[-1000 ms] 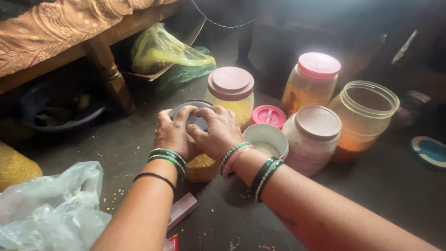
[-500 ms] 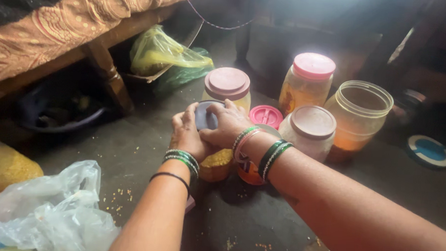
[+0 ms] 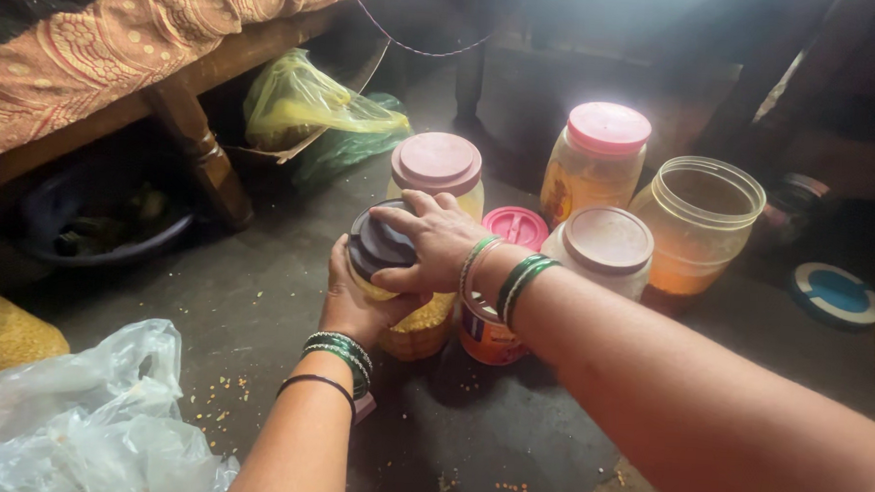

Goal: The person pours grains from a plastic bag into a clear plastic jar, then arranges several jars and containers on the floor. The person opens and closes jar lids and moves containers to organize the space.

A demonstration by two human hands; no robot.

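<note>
A: Gripping a jar of yellow lentils on the dark floor, left hand wrapped round its side, fingers curled snug against the plastic.

B: Right hand spread over the dark lid, fingertips clamped on the rim. Sits just in front of the pink-lidded jars, orange tub touching beside it.

Bare floor left of centre gives open passage. Centre-right is crowded: 4 jars stand close together, an orange tub tucked under the right wrist. A bed leg blocks upper left; a plastic bag fills lower left.
</note>
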